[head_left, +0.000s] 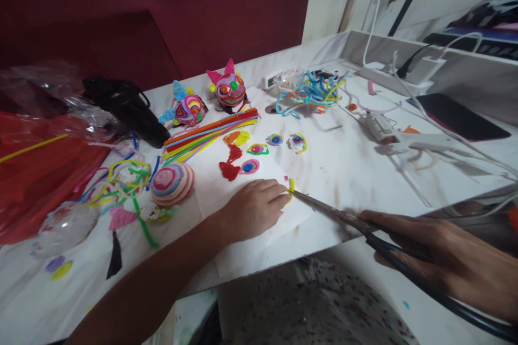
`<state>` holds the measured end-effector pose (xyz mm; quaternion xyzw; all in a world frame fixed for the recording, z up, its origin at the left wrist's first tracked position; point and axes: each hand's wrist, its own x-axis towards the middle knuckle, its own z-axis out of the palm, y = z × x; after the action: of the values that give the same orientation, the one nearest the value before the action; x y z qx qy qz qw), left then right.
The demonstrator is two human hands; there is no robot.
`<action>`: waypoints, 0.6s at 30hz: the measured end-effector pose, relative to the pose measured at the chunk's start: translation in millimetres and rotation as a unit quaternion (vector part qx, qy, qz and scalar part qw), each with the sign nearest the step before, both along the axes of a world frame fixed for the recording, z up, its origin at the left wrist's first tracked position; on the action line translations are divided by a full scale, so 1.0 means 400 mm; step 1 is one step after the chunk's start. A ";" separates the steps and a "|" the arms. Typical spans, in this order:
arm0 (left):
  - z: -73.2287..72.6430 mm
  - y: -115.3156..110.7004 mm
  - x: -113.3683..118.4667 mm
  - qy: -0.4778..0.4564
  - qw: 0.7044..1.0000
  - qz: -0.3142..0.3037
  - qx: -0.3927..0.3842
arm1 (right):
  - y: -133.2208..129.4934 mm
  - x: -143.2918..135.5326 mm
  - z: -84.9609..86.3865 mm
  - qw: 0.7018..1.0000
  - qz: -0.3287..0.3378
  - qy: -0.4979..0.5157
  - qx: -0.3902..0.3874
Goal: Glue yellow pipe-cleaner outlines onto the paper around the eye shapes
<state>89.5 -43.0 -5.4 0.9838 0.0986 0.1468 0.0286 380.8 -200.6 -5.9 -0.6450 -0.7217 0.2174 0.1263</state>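
Note:
My right hand (441,261) is closed around the black handles of a pair of scissors (338,213). Their narrow blades look almost together, with the tips at a small yellow pipe cleaner piece (292,185). My left hand (254,207) rests palm down on white paper (238,259), its fingertips holding that yellow piece against the sheet. A tiny pink scrap (286,178) lies close by. Beyond the left hand are a pink-and-blue eye shape (249,166), a green-edged eye (258,149), two more eye shapes and dark red pieces (231,164).
Two colourful animal heads (229,86) stand at the back near bundled pipe cleaners (210,132). A striped dome (173,184) and tangled strips (121,180) lie left. At right are a glue gun (408,137), its cable and a black phone (459,116). The table's front edge runs below my hands.

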 end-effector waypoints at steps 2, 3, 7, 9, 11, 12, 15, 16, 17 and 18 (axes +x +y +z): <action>0.000 0.001 0.000 0.001 1.000 -0.002 0.001 | 0.005 -0.003 0.006 1.000 0.000 0.007 -0.007; 0.000 0.001 0.000 0.002 1.000 -0.002 0.001 | 0.008 -0.004 0.009 1.000 0.000 0.010 -0.011; -0.002 0.001 -0.001 0.007 1.000 0.000 0.001 | 0.011 -0.006 0.013 1.000 0.002 0.017 -0.017; -0.002 0.001 -0.001 0.008 1.000 0.001 0.001 | 0.007 -0.003 0.011 1.000 0.002 0.015 -0.016; -0.002 0.001 -0.001 0.011 1.000 0.002 0.001 | 0.002 0.000 0.007 1.000 0.001 0.013 -0.013; -0.002 0.000 -0.001 0.011 1.000 0.002 0.002 | -0.001 0.001 0.004 1.000 -0.001 0.012 -0.012; -0.003 0.001 0.000 0.007 1.000 0.001 0.006 | -0.004 0.004 -0.004 1.000 0.001 0.012 -0.014; -0.003 0.001 0.000 0.006 1.000 0.000 0.006 | -0.004 0.005 -0.007 1.000 0.003 0.013 -0.014; -0.003 0.002 0.000 0.006 1.000 0.000 0.006 | -0.004 0.007 -0.009 1.000 0.004 0.013 -0.012; -0.004 0.002 0.000 0.005 1.000 0.000 0.006 | -0.003 0.008 -0.011 1.000 0.006 0.011 -0.008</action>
<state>89.7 -42.3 -6.9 0.9847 0.0975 0.1423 0.0228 383.9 -201.7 -10.4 -0.6391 -0.7223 0.2312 0.1276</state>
